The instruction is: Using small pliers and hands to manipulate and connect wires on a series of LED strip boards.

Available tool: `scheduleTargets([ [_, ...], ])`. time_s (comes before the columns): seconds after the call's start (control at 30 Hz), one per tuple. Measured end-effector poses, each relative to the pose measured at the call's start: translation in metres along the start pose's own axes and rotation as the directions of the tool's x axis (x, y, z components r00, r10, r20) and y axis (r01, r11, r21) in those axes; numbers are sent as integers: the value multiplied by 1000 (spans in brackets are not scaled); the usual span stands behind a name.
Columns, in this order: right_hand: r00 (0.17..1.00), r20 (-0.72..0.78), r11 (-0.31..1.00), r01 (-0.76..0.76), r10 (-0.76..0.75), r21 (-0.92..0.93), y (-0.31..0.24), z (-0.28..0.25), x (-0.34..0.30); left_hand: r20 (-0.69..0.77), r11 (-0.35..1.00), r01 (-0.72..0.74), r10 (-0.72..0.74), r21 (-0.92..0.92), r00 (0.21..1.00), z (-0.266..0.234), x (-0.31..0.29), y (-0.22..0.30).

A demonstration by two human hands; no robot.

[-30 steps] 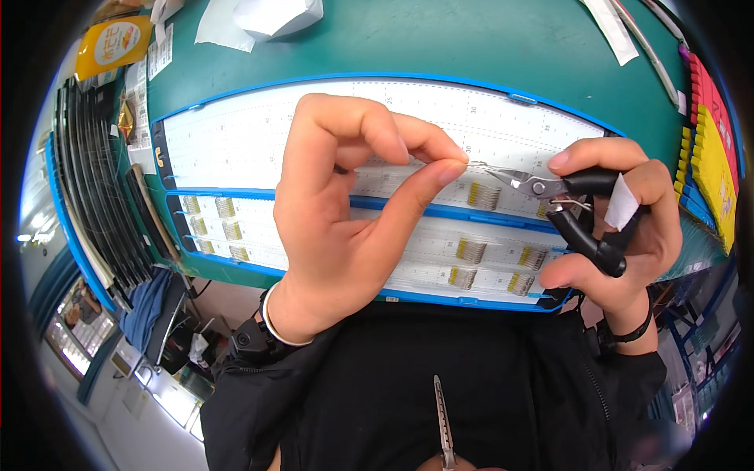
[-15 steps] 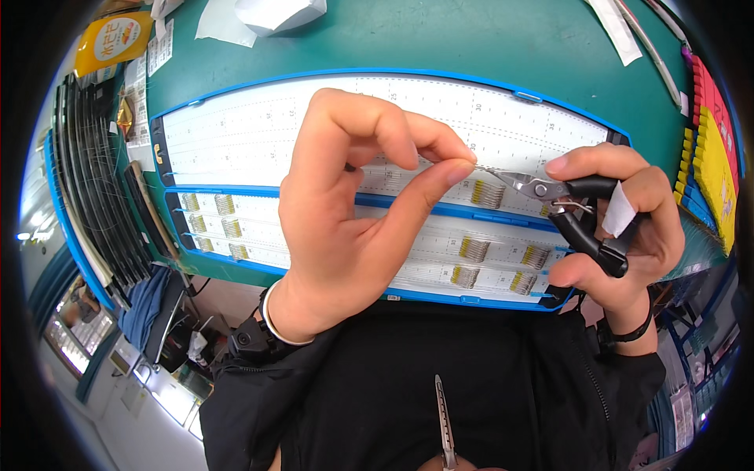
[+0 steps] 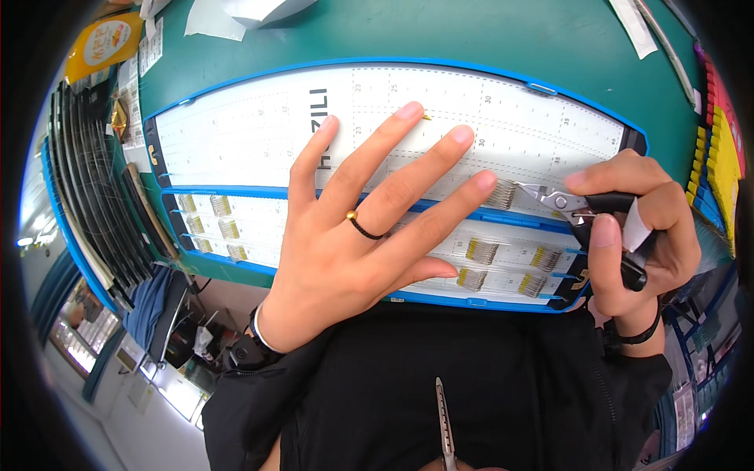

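My left hand (image 3: 353, 228) lies over the middle of a long blue-rimmed case (image 3: 236, 85) with white lined boards inside, its fingers spread and holding nothing. By the middle fingertip a tiny yellowish piece (image 3: 426, 118) shows on the upper board. My right hand (image 3: 640, 224) grips black-handled pliers (image 3: 561, 202), with a white paper tab on a handle. The handles are squeezed together, and the silver tips reach the edge of a bundle of fine hooks (image 3: 500, 194). More hook bundles (image 3: 482, 251) sit in rows on the lower board. My left palm hides the board's middle.
The case lies on a green table mat (image 3: 440, 27). White paper (image 3: 267, 9) lies beyond it, and a yellow package (image 3: 104, 45) is at the far left. Black curved strips (image 3: 90, 188) stand at left. Red, yellow and blue pieces (image 3: 716, 169) are at right.
My left hand has gone from a pinch at the pliers' tips to lying spread over the case. The pliers have shifted slightly right and down, and their handles have closed.
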State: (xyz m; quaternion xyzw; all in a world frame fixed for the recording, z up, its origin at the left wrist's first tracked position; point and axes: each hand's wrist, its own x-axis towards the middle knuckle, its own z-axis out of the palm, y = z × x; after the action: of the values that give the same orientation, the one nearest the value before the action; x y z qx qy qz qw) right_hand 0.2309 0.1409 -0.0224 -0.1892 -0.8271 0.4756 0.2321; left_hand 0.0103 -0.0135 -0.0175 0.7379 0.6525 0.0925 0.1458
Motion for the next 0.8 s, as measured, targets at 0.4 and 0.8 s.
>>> scheduleTargets([
  [0.4,1000,19,999,11,-11,-44,-1,-1,-1,36,997,15,-17,77,999,2,-1,1],
  [0.8,997,45,996,68,-65,-54,-1,3,2,-24,999,-21,22,31,999,0,-1,-1],
])
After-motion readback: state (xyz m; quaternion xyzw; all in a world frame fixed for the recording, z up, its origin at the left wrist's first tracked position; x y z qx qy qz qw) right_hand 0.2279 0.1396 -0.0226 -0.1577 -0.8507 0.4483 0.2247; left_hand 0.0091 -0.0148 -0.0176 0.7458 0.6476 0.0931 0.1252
